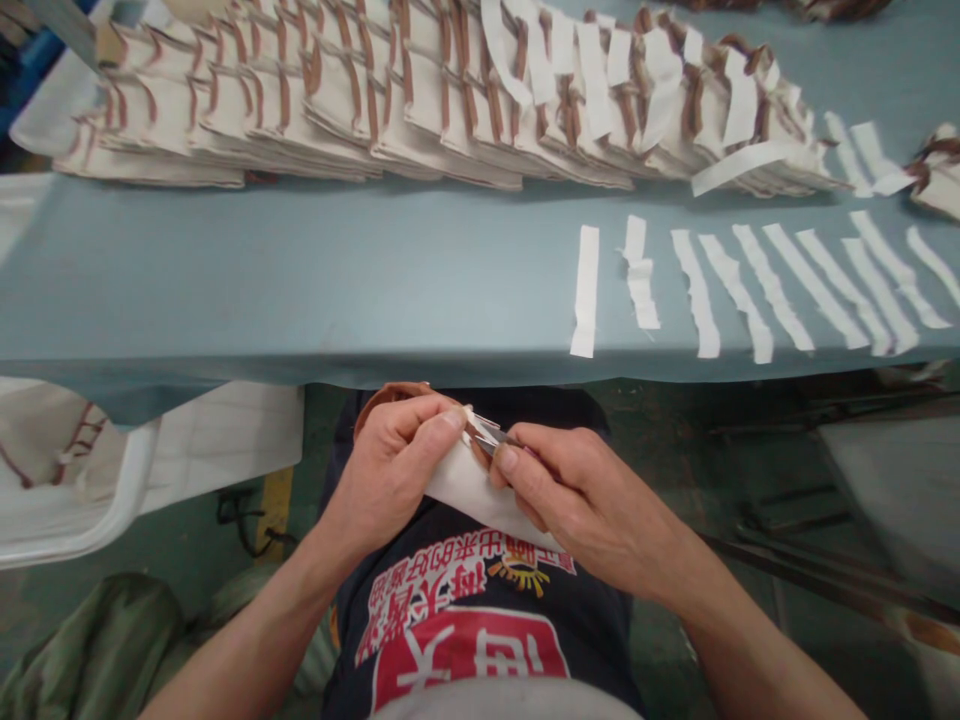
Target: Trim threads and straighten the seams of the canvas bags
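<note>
Over my lap, my left hand (pixel 397 460) is closed on a cream cloth piece (pixel 480 495) with brown trim (pixel 397 390) that curves out above the fingers. Its thumb presses the trimmed edge. My right hand (pixel 574 485) is wrapped round small snips, whose pointed metal blades (pixel 489 436) lie against that edge just beside my left thumb. The snips' handle is mostly hidden in the palm. The lower part of the cloth hangs between both hands, in front of a dark printed apron (pixel 465 590).
Ahead is a table with a blue-grey cover (pixel 300 280). Overlapping stacks of cream pieces with brown edging (pixel 420 110) line its back. Several white strips (pixel 585 290) lie at the right front. A white basket (pixel 135 500) with cream pieces stands at the lower left.
</note>
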Tool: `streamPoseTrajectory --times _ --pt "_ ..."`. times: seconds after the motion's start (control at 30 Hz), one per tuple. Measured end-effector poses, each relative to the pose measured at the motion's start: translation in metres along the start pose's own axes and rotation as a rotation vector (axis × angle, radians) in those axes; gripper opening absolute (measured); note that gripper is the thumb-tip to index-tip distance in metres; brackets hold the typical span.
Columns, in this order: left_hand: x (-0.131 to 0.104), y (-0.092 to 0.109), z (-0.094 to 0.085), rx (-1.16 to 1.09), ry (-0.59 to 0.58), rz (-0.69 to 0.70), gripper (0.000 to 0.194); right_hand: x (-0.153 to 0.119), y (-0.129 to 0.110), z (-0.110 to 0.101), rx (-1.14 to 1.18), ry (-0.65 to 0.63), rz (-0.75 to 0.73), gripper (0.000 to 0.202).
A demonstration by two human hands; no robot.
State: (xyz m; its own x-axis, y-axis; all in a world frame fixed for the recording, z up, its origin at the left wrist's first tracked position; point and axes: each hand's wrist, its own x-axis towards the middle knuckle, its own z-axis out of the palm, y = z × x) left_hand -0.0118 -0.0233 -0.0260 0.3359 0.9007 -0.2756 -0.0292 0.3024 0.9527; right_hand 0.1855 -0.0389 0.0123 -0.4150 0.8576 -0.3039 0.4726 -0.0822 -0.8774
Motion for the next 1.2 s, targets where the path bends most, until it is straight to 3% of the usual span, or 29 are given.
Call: streamPoseTrajectory --times 0.47,0.67,0.87,1.2 --pt "-0.004 0.005 -0.001 0.097 -0.032 0.023 0.038 0.003 0.0 0.005 -0.141 0.07 -0.05 0.035" --pt "-0.007 0.016 0.007 0.319 0.016 0.021 0.023 0.003 0.004 0.009 -0.255 0.127 -0.09 0.03" --pt "-0.008 0.018 0.007 0.455 -0.01 0.028 0.021 0.005 0.006 0.01 -0.416 0.124 -0.148 0.027" --pt "-0.008 0.02 0.006 0.331 -0.108 0.058 0.016 0.009 0.015 0.014 -0.354 0.14 -0.238 0.028"
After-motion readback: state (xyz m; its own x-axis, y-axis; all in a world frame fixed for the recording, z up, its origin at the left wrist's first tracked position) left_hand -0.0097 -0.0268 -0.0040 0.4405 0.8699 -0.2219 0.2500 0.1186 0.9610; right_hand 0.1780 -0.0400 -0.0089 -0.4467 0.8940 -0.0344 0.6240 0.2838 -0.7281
